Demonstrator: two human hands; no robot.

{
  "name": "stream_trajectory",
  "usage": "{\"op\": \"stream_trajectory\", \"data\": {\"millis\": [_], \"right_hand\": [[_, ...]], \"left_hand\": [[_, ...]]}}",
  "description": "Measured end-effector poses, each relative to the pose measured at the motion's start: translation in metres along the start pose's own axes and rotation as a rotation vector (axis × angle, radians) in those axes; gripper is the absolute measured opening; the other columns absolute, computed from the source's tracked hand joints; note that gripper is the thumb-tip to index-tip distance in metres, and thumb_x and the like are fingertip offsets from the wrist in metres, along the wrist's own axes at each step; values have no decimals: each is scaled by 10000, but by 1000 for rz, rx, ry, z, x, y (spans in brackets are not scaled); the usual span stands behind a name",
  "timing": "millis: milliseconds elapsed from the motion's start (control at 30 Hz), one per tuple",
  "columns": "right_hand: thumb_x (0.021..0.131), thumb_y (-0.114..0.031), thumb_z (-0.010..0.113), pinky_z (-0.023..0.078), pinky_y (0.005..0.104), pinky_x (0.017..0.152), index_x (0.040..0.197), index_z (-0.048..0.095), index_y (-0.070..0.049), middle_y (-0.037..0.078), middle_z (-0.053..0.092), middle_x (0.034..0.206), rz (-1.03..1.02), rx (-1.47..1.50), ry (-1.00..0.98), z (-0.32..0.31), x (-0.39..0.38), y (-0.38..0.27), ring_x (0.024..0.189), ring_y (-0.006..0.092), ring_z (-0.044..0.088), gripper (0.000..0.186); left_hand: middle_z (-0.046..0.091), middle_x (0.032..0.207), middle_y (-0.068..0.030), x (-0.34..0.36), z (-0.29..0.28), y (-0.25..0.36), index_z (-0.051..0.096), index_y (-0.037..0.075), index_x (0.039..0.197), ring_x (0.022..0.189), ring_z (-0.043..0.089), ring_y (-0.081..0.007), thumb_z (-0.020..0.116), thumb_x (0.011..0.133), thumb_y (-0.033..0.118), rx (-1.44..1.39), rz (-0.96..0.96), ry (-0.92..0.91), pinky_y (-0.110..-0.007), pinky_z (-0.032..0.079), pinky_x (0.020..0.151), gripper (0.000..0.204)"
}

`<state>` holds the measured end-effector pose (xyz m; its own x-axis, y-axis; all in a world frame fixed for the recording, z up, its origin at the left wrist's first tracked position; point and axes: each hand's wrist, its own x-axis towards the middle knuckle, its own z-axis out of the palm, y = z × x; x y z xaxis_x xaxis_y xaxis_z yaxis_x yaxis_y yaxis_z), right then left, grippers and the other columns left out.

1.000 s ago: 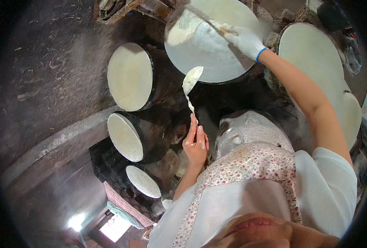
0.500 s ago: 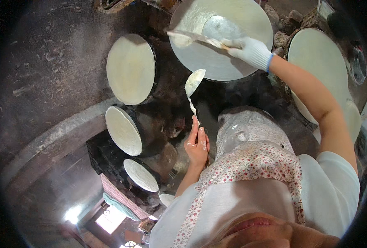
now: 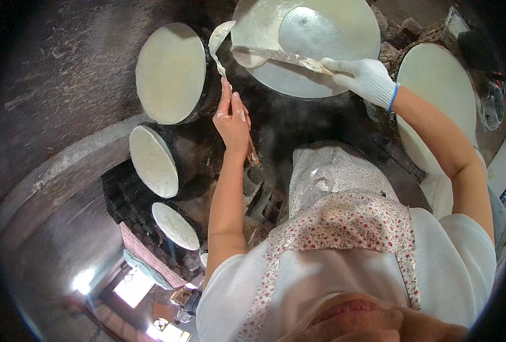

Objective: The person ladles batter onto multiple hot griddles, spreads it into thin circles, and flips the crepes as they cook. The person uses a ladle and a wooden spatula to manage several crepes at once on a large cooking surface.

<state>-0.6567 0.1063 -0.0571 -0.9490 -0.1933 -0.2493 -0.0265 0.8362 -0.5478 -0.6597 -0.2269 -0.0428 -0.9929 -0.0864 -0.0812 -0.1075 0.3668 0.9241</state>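
Note:
My left hand (image 3: pixel 233 122), bare and spotted with batter, is closed round the long handle of a ladle (image 3: pixel 221 37). Pale batter coats the ladle's bowl, which is by the left rim of a large round griddle (image 3: pixel 310 35). In a white glove with a blue cuff, my right hand (image 3: pixel 371 82) grips a long flat batter spreader (image 3: pixel 281 56), held across the front part of that griddle. Whether its blade touches the surface I cannot tell. Whitish batter (image 3: pixel 259 20) covers the griddle's left and outer part, while a shiny grey patch shows in the middle.
Further round pans with pale sheets stand in a curve on the left: a big one (image 3: pixel 171 74), a second (image 3: pixel 154 161) and a third (image 3: pixel 175 226). Another large pale round (image 3: pixel 438 97) lies under my right forearm. A curved ledge (image 3: pixel 64 165) runs along the left.
My left hand has carried the ladle forward and left, from in front of the griddle to beside its left rim. My right hand and the spreader have shifted slightly right.

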Motion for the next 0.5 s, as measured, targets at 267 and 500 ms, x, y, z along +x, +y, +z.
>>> {"op": "stream_trajectory", "data": {"millis": [267, 500], "right_hand": [[973, -453, 650, 568, 381, 884, 1331, 711, -180, 181, 763, 1035, 94, 169, 293, 11, 3, 19, 982, 333, 749, 454], [982, -418, 648, 591, 410, 737, 1390, 673, -292, 140, 759, 990, -12, 22, 159, 33, -42, 15, 842, 329, 744, 427]], "left_hand": [[468, 676, 65, -24, 17, -10, 532, 140, 1548, 531, 405, -23, 536, 1081, 87, -8, -135, 11, -225, 369, 451, 469], [474, 680, 71, -68, -5, -20, 533, 140, 1548, 540, 397, -15, 537, 1076, 61, 1, -231, -31, -220, 366, 464, 479]]}}
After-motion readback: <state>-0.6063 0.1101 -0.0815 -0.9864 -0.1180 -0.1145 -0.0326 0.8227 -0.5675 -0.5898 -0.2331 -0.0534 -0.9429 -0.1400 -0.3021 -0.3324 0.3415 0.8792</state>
